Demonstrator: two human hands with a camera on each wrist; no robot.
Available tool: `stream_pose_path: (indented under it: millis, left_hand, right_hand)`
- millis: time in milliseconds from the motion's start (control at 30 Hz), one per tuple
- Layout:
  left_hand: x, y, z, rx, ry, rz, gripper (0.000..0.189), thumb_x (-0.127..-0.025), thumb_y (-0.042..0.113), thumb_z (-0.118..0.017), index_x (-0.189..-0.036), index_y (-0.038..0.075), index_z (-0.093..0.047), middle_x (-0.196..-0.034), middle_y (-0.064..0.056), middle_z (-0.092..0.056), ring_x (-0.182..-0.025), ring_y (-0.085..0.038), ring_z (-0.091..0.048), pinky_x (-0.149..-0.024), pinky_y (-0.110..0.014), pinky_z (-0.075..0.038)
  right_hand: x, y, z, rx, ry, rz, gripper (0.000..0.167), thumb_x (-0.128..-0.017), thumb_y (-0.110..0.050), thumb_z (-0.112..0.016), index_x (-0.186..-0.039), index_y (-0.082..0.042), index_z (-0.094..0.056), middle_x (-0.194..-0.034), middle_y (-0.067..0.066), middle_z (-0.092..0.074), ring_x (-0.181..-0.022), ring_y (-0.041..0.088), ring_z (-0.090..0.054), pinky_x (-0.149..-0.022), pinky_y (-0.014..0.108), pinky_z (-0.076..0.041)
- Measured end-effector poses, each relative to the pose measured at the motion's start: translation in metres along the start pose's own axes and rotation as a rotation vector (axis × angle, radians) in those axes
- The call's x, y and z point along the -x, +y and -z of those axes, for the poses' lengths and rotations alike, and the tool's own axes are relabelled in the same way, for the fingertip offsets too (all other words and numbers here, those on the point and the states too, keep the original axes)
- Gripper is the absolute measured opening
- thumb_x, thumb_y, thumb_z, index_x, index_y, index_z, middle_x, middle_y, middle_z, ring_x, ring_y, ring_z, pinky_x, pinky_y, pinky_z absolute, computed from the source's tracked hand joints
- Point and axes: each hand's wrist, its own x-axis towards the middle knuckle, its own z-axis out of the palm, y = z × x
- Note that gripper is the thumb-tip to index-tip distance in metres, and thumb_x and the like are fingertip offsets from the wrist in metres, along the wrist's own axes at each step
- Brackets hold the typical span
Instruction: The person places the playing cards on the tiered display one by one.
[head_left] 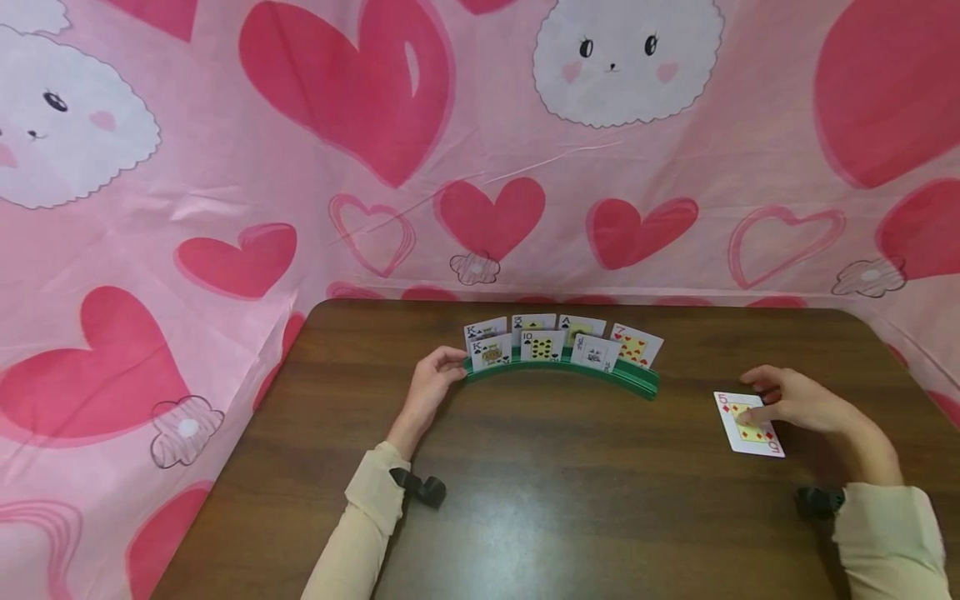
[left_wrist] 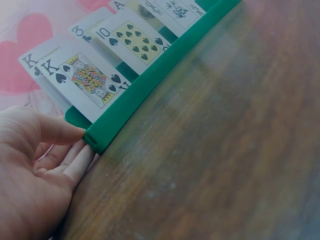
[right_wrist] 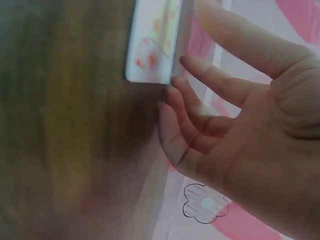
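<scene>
A curved green card holder stands on the table with playing cards upright in two rows. My left hand pinches its left end between thumb and fingers, right beside the king of spades. In front, the ten of spades and a joker follow. Behind them are another king, a three, an ace and a red seven. To the right, the five of diamonds lies face up; my right hand is over its far edge, thumb overlapping it, fingers spread apart.
The brown wooden table carries the holder near its back edge. Pink cloth printed with hearts hangs behind and along the sides. A black strap device is on the left wrist, another on the right.
</scene>
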Motion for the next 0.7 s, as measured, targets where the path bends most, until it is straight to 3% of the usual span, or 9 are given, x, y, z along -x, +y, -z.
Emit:
stream_pose_path:
  millis: [100, 267, 367, 600, 700]
  left_hand:
    - [0.0001, 0.0005, 0.0002, 0.007, -0.002, 0.005, 0.023, -0.093, -0.011, -0.06, -0.115, -0.009, -0.067, -0.122, -0.021, -0.068, -0.106, -0.022, -0.066, -0.087, -0.025, -0.052]
    - [0.0007, 0.0019, -0.0002, 0.01, 0.0, 0.01, 0.023, -0.093, -0.011, -0.06, -0.115, -0.009, -0.067, -0.121, -0.022, -0.068, -0.107, -0.022, -0.066, -0.086, -0.024, -0.052]
    - [0.0007, 0.0019, -0.0005, 0.005, 0.005, 0.01, 0.023, -0.093, -0.011, -0.06, -0.115, -0.01, -0.067, -0.121, -0.022, -0.068, -0.107, -0.022, -0.066, -0.086, -0.024, -0.052]
    - [0.0023, 0.0051, -0.0001, 0.002, -0.001, 0.007, 0.024, -0.094, -0.011, -0.06, -0.116, -0.011, -0.066, -0.121, -0.022, -0.068, -0.107, -0.021, -0.065, -0.084, -0.021, -0.051]
    - [0.0023, 0.0053, -0.0007, 0.002, 0.0, 0.002, 0.023, -0.093, -0.012, -0.059, -0.115, -0.011, -0.066, -0.12, -0.022, -0.068, -0.106, -0.021, -0.066, -0.084, -0.021, -0.052]
  right_hand:
    - [-0.0032, 0.0005, -0.002, 0.052, -0.026, 0.025, 0.056, -0.079, -0.008, -0.087, -0.116, 0.019, -0.055, -0.107, 0.03, -0.06, -0.094, 0.039, -0.06, -0.076, 0.038, -0.05]
    - [-0.0037, 0.0003, -0.0056, 0.067, -0.022, 0.035, 0.044, -0.075, -0.006, -0.09, -0.102, 0.009, -0.059, -0.1, 0.017, -0.059, -0.087, 0.025, -0.054, -0.071, 0.028, -0.045]
    - [-0.0033, -0.0003, -0.0056, 0.076, -0.015, 0.025, 0.043, -0.074, -0.007, -0.091, -0.097, 0.007, -0.056, -0.094, 0.013, -0.057, -0.083, 0.023, -0.05, -0.069, 0.029, -0.042]
    - [-0.0014, 0.0006, -0.0016, 0.074, -0.01, -0.095, 0.052, -0.079, -0.013, -0.087, -0.105, 0.011, -0.049, -0.09, 0.015, -0.057, -0.082, 0.029, -0.053, -0.07, 0.038, -0.043]
    - [0.0003, -0.001, 0.0002, 0.088, 0.063, -0.096, 0.052, -0.08, -0.014, -0.085, -0.107, 0.015, -0.051, -0.089, 0.018, -0.06, -0.08, 0.031, -0.055, -0.069, 0.039, -0.043]
